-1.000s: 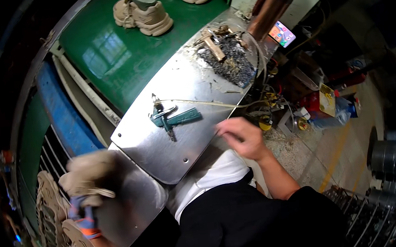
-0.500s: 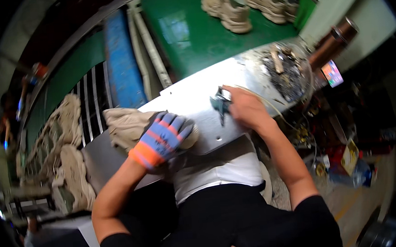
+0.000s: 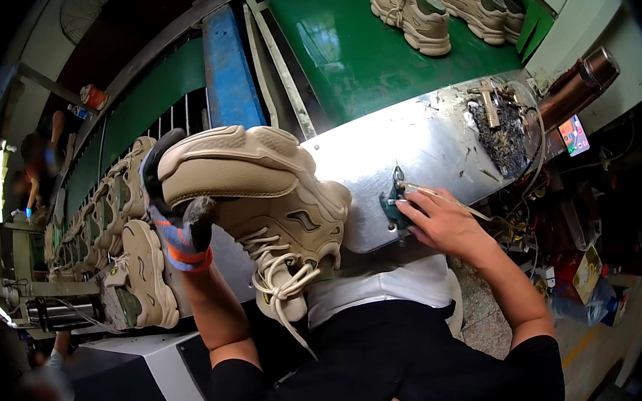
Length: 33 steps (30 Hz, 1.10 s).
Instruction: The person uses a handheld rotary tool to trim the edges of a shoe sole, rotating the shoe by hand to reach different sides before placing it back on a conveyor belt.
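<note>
We have the beige sneaker (image 3: 260, 198) lifted sole-up over the near edge of the steel surface (image 3: 438, 144), laces hanging loose; our gloved left hand (image 3: 178, 221) has its grip pressed around the heel end. Our bare right hand (image 3: 441, 220) lies on the surface with fingers curled onto the teal-handled tool (image 3: 394, 202), a thin cord (image 3: 459, 202) running across its fingers. More sneakers (image 3: 426, 4) sit on the green belt (image 3: 354, 52) beyond, another row (image 3: 122, 241) at left.
</note>
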Each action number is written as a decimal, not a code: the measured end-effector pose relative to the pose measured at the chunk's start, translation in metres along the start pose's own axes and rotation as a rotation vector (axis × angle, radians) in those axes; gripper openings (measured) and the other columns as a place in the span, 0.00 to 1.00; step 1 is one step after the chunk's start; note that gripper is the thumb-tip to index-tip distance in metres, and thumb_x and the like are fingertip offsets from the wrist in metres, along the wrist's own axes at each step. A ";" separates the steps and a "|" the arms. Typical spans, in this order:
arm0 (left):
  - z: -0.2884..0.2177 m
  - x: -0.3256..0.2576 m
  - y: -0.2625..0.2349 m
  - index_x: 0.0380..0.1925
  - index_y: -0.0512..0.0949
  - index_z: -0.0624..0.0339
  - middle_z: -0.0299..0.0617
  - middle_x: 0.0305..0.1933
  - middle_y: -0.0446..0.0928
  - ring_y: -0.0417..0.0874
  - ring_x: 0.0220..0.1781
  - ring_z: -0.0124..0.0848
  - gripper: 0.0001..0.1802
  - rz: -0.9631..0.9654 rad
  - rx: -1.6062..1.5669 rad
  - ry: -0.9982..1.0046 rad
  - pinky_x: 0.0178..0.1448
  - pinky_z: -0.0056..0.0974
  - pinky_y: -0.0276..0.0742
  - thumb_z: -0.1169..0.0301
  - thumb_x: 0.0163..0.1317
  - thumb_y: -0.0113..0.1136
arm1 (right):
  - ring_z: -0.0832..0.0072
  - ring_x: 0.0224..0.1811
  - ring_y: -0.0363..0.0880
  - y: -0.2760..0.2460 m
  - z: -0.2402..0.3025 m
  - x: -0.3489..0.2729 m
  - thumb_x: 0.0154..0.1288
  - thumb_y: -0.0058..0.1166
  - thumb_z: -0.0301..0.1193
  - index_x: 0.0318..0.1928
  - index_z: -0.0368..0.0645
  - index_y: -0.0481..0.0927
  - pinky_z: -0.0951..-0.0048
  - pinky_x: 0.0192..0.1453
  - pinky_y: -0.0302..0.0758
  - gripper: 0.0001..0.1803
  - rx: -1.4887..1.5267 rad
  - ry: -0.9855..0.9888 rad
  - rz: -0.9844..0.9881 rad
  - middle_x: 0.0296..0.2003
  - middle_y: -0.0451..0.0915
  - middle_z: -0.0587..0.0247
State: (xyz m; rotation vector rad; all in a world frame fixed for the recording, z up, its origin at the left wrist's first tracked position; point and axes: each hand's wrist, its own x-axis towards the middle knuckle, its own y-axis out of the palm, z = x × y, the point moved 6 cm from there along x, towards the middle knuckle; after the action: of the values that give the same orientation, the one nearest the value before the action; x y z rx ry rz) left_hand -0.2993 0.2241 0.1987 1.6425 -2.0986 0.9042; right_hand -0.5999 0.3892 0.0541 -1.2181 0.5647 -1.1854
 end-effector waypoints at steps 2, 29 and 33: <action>0.003 0.000 0.005 0.59 0.66 0.68 0.51 0.56 0.75 0.77 0.58 0.38 0.44 0.019 -0.046 -0.111 0.63 0.42 0.71 0.52 0.49 0.71 | 0.58 0.54 0.74 -0.001 0.004 0.001 0.49 0.57 0.24 0.60 0.41 0.72 0.60 0.56 0.72 0.32 -0.043 -0.011 0.005 0.50 0.74 0.54; 0.014 0.050 0.029 0.61 0.68 0.67 0.49 0.59 0.75 0.78 0.58 0.37 0.43 0.185 -0.176 0.019 0.62 0.40 0.73 0.60 0.47 0.73 | 0.79 0.25 0.79 -0.090 0.063 0.151 0.50 0.50 0.17 0.55 0.33 0.74 0.79 0.31 0.75 0.27 0.998 -0.204 -0.591 0.30 0.81 0.58; 0.027 0.053 0.025 0.61 0.69 0.67 0.48 0.56 0.75 0.78 0.57 0.35 0.44 0.175 -0.164 -0.016 0.62 0.39 0.72 0.53 0.46 0.71 | 0.77 0.26 0.81 -0.057 0.052 0.130 0.50 0.49 0.16 0.55 0.32 0.73 0.77 0.33 0.77 0.26 1.096 -0.144 -0.618 0.34 0.81 0.54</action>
State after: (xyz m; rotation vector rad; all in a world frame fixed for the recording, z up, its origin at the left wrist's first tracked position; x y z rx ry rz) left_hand -0.3345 0.1705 0.2037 1.4068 -2.2887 0.7488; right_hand -0.5325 0.2977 0.1544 -0.4862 -0.5958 -1.5661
